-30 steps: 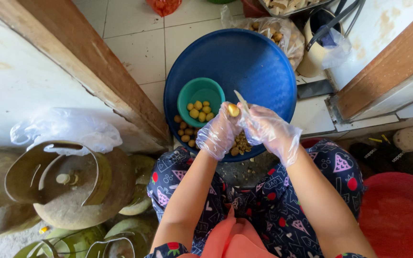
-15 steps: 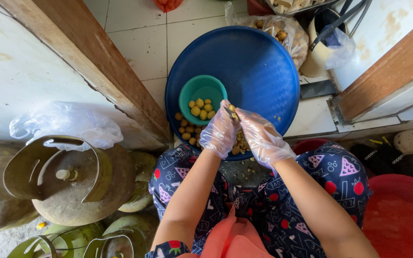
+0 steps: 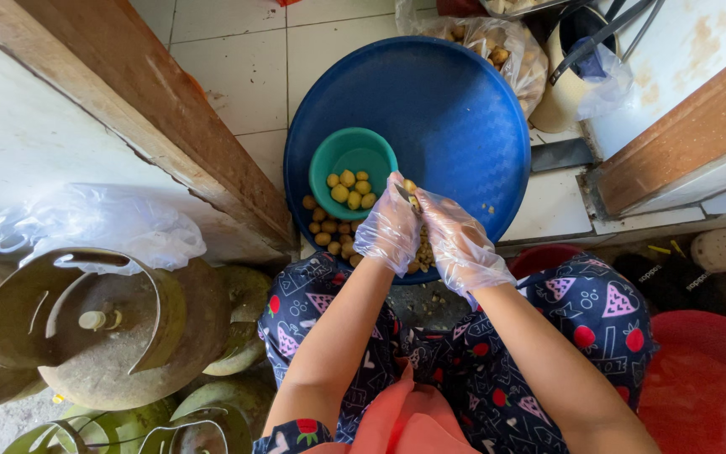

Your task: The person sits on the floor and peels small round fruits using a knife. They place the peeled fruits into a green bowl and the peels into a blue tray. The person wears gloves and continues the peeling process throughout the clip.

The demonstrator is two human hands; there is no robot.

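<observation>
Head view, looking straight down. Both hands wear thin clear plastic gloves and meet over the 6 o'clock portion of a large blue tray (image 3: 447, 109). The left hand (image 3: 390, 227) is curled closed around one small yellow fruit (image 3: 410, 186), which shows just above its fingertips. The right hand (image 3: 457, 240) is closed around a small knife (image 3: 403, 192), whose short blade touches the fruit; the grip on the handle itself is hidden by the glove.

At 9 o'clock from the hands, just beside the left fingers, a teal bowl (image 3: 353, 164) sits on the tray and holds a few peeled yellow fruits. At 7 o'clock from the bowl, a loose pile of fruits (image 3: 331, 232) lies on the tray near its edge. Directly under the hands are darker scraps (image 3: 423, 252).

The tray surface from 12 to 3 o'clock is bare blue. Its near rim overhangs a step, right above the person's knees in dark patterned cloth (image 3: 586, 324).

Boundaries: a wooden door frame (image 3: 136, 109) runs diagonally at 10 o'clock, its lower end near the tray's left rim. A second wooden frame (image 3: 682, 134) stands at 2 o'clock, well apart from the hands. A clear bag of unpeeled fruits (image 3: 497, 46) touches the tray rim at 1 o'clock. A red basin (image 3: 707, 387) lies at 4 o'clock beside the right knee. Green gas cylinders (image 3: 102, 336) crowd 8 o'clock, with a crumpled plastic bag (image 3: 98, 223) on top.

The floor is white tile (image 3: 237, 59).
</observation>
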